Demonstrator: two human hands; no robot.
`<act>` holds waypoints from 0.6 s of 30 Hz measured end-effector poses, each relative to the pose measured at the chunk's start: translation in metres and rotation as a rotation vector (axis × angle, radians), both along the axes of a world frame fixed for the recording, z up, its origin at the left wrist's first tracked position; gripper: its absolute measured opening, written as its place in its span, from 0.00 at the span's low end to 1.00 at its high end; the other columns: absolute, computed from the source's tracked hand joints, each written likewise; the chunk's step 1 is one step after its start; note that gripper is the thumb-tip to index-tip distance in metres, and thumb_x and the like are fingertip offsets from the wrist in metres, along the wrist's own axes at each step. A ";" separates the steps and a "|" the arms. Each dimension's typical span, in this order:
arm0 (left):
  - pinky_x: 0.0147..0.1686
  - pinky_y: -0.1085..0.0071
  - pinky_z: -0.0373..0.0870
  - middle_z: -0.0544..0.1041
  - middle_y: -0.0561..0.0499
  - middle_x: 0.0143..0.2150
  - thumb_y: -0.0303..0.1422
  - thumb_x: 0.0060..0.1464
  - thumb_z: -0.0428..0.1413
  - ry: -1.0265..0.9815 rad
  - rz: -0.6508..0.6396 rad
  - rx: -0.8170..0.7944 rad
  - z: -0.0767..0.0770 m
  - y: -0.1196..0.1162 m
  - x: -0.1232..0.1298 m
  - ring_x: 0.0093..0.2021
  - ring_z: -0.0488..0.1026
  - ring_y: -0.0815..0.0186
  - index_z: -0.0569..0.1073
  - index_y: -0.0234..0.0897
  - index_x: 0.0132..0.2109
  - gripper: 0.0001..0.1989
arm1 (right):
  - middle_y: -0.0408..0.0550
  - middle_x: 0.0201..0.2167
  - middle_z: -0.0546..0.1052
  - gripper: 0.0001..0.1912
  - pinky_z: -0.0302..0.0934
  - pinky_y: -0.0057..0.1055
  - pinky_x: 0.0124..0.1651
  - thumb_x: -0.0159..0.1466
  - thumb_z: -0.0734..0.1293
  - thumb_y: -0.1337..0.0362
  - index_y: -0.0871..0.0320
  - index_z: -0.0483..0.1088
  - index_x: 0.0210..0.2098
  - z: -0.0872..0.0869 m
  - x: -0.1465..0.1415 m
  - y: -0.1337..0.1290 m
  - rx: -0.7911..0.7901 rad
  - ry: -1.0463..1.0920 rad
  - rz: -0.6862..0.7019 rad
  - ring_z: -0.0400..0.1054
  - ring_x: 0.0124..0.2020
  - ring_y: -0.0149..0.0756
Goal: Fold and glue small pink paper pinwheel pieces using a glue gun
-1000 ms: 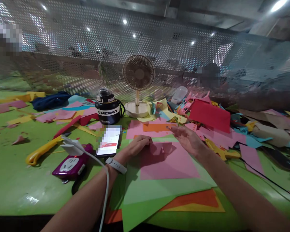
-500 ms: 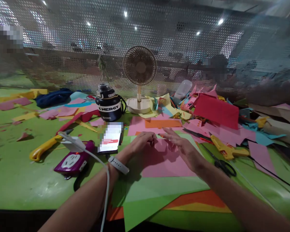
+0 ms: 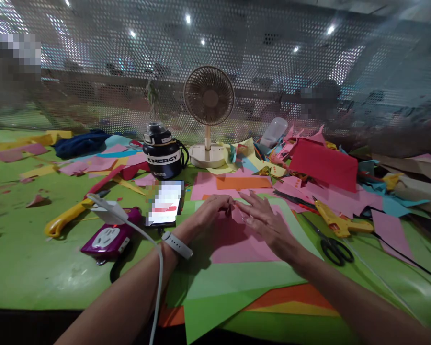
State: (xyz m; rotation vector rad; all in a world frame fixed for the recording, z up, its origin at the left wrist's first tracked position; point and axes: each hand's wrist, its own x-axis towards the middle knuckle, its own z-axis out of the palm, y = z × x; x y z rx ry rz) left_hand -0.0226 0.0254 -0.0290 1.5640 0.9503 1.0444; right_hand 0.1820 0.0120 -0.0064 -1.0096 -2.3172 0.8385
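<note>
Over a pink paper sheet (image 3: 244, 247) I hold both hands close together. My left hand (image 3: 215, 211), with a pale watch band on its wrist, has its fingers curled in a pinch near the sheet's far part. What sits in that pinch, if anything, is too small to make out. My right hand (image 3: 267, 223) is stretched out with fingers apart, its fingertips just beside the left fingers. Beneath the pink sheet lies a larger light green sheet (image 3: 230, 278), with a brighter green sheet (image 3: 215, 309) and orange paper (image 3: 294, 295) under it.
A phone (image 3: 165, 206), a purple power strip (image 3: 109, 239) and a yellow-handled cutter (image 3: 64, 220) lie left. Scissors (image 3: 334, 247) and a yellow glue gun (image 3: 335, 220) lie right. Behind stand a bottle (image 3: 162, 155), a fan (image 3: 208, 98) and paper scraps (image 3: 323, 165).
My right hand has shifted slightly left, its fingertips closer to my left hand. The left hand stays almost in place, still curled.
</note>
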 end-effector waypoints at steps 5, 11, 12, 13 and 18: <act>0.33 0.69 0.62 0.67 0.52 0.26 0.32 0.49 0.45 0.067 0.035 0.039 0.004 -0.003 0.001 0.31 0.63 0.64 0.64 0.38 0.25 0.08 | 0.40 0.68 0.54 0.26 0.23 0.58 0.68 0.67 0.58 0.52 0.42 0.56 0.64 -0.002 -0.002 -0.004 0.216 -0.100 -0.002 0.38 0.70 0.46; 0.38 0.67 0.63 0.70 0.49 0.30 0.32 0.50 0.45 0.165 -0.006 0.162 -0.003 -0.001 -0.006 0.34 0.64 0.62 0.66 0.38 0.27 0.08 | 0.43 0.66 0.59 0.25 0.23 0.55 0.69 0.67 0.58 0.55 0.46 0.58 0.64 0.001 -0.003 -0.004 0.347 -0.102 0.008 0.43 0.69 0.43; 0.38 0.67 0.63 0.71 0.49 0.30 0.32 0.50 0.45 0.179 -0.018 0.181 -0.002 -0.002 -0.007 0.34 0.65 0.62 0.66 0.38 0.28 0.08 | 0.44 0.65 0.61 0.24 0.23 0.54 0.69 0.67 0.58 0.56 0.47 0.60 0.63 0.002 -0.003 -0.003 0.329 -0.061 -0.010 0.45 0.68 0.43; 0.39 0.67 0.62 0.71 0.49 0.30 0.32 0.50 0.45 0.196 -0.028 0.199 0.000 -0.004 -0.008 0.35 0.65 0.62 0.67 0.37 0.28 0.08 | 0.45 0.64 0.63 0.23 0.24 0.55 0.69 0.67 0.58 0.57 0.47 0.62 0.61 0.003 -0.002 -0.002 0.300 -0.017 -0.032 0.49 0.67 0.43; 0.41 0.68 0.63 0.71 0.49 0.30 0.31 0.51 0.43 0.216 -0.094 0.202 0.019 -0.014 -0.006 0.34 0.66 0.62 0.67 0.38 0.26 0.11 | 0.48 0.47 0.78 0.18 0.45 0.57 0.65 0.64 0.63 0.57 0.48 0.72 0.52 0.009 0.003 0.004 0.003 0.129 -0.097 0.71 0.49 0.43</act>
